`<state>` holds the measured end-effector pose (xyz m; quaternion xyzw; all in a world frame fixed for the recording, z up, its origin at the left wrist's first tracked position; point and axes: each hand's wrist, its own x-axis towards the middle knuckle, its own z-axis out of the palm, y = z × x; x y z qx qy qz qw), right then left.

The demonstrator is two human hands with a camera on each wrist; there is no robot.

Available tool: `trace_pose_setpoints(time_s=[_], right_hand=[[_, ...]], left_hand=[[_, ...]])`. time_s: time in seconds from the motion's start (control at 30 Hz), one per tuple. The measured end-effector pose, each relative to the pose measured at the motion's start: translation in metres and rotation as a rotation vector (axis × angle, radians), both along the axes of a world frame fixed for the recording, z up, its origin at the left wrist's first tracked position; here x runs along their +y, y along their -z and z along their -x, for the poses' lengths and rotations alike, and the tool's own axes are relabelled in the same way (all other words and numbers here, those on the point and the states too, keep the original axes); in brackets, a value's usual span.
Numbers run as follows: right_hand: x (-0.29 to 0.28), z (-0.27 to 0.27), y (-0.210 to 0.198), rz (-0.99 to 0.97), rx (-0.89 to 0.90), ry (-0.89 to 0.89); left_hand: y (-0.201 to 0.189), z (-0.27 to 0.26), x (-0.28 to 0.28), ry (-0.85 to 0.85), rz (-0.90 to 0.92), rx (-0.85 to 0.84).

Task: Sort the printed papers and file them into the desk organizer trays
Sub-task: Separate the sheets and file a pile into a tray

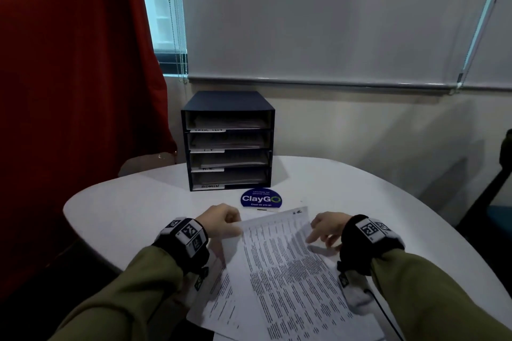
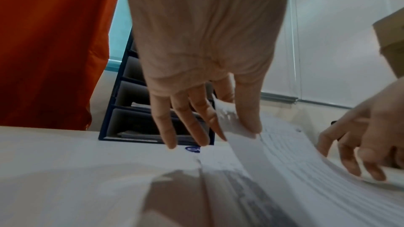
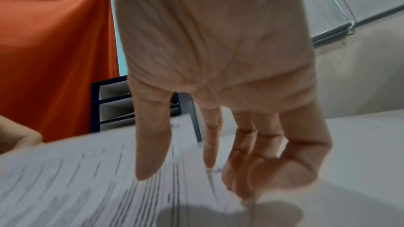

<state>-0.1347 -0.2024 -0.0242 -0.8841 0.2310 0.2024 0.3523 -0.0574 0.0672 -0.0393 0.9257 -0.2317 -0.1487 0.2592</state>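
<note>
A stack of printed papers point(image 1: 221, 304) lies on the white table point(image 1: 124, 210) in front of me. My left hand point(image 1: 231, 225) pinches the far left corner of the top printed sheet point(image 1: 282, 257) between thumb point(image 2: 249, 110) and index finger, and that corner is raised off the stack. My right hand point(image 1: 318, 235) is relaxed, its fingertips point(image 3: 210, 160) touching the sheet's right edge. The dark blue desk organizer point(image 1: 228, 102) stands at the table's far edge. It has several labelled trays, each holding papers.
A round blue "ClayGo" sticker point(image 1: 261, 198) lies between the organizer and the papers. A red curtain point(image 1: 69, 91) hangs at the left, and a window blind point(image 1: 332, 22) is behind. A dark chair point(image 1: 493, 188) stands off the table's right side.
</note>
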Motion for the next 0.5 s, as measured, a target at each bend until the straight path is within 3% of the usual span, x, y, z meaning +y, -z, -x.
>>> trace_pose_setpoints(time_s=[0.1, 0.17, 0.27, 0.5], right_hand=[[-0.006, 0.002, 0.006, 0.071, 0.033, -0.037], [-0.014, 0.003, 0.015, 0.092, 0.053, -0.039], [-0.026, 0.013, 0.017, 0.143, 0.09, -0.052], [-0.049, 0.026, 0.019, 0.04, 0.162, -0.046]], left_hand=[[-0.006, 0.001, -0.006, -0.011, 0.137, 0.053], [-0.001, -0.003, -0.01, -0.141, 0.196, 0.132], [0.013, -0.007, -0.016, -0.265, 0.038, 0.125], [0.009, -0.012, -0.035, -0.272, -0.251, 0.18]])
